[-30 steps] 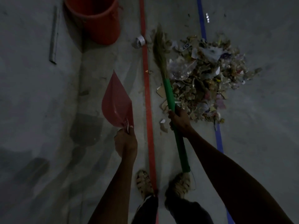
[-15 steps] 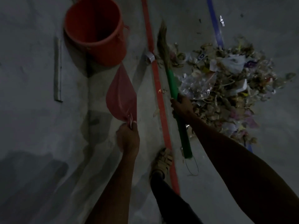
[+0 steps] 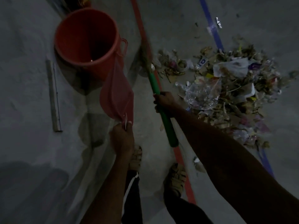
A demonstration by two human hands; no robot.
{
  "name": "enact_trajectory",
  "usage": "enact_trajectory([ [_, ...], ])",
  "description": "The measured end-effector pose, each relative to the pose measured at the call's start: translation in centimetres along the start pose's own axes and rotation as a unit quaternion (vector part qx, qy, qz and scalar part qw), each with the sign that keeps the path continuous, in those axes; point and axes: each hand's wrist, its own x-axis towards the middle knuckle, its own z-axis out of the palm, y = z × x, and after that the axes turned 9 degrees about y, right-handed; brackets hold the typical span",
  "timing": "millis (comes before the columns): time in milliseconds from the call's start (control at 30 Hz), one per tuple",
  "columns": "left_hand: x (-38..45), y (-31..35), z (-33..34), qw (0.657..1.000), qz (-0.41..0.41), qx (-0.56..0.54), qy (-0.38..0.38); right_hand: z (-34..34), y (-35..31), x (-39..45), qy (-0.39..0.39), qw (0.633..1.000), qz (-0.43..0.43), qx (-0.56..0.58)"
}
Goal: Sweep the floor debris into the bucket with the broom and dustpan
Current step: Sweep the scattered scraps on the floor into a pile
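Note:
My left hand [image 3: 122, 139] grips the handle of a red dustpan [image 3: 116, 96], whose far tip reaches the near rim of the orange bucket [image 3: 68, 29] at upper left. My right hand [image 3: 165, 102] grips the green handle of the broom [image 3: 161, 101]. Its straw bristles [image 3: 146, 55] point away from me, just left of the debris. A large pile of debris [image 3: 226, 88], made of paper scraps, dry leaves and clear plastic, lies on the floor to the right of the broom.
A red floor line [image 3: 184, 167] runs under the broom, and a blue line [image 3: 212, 25] passes beneath the pile. A grey metal bar [image 3: 53, 97] lies left of the bucket. My sandalled feet [image 3: 176, 178] stand near the red line. A paper scrap [image 3: 196, 160] lies by my right foot.
I have stepped forward, so the bucket and pile are nearer. The dustpan tip now reaches the bucket's rim. Both hands keep their grips.

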Motion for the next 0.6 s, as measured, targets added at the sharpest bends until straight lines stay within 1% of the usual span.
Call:
enact_trajectory([
  [100,2.4,-1.2,-0.2,1.000,0.011,0.018,-0.017,3.0,-0.6,1.4,0.013,0.998,0.037,0.050],
  [167,3.9,-1.6,-0.6,0.999,0.020,0.036,-0.017,4.7,-0.8,1.9,0.025,0.996,0.052,0.063],
  [400,8.0,-2.7,-0.6,0.998,0.042,0.032,-0.047,6.0,-1.0,2.8,0.052,0.995,0.063,0.051],
  [600,9.7,-2.3,-0.8,0.996,0.061,0.028,-0.051,6.2,-0.5,2.0,0.146,0.982,0.062,0.102],
])
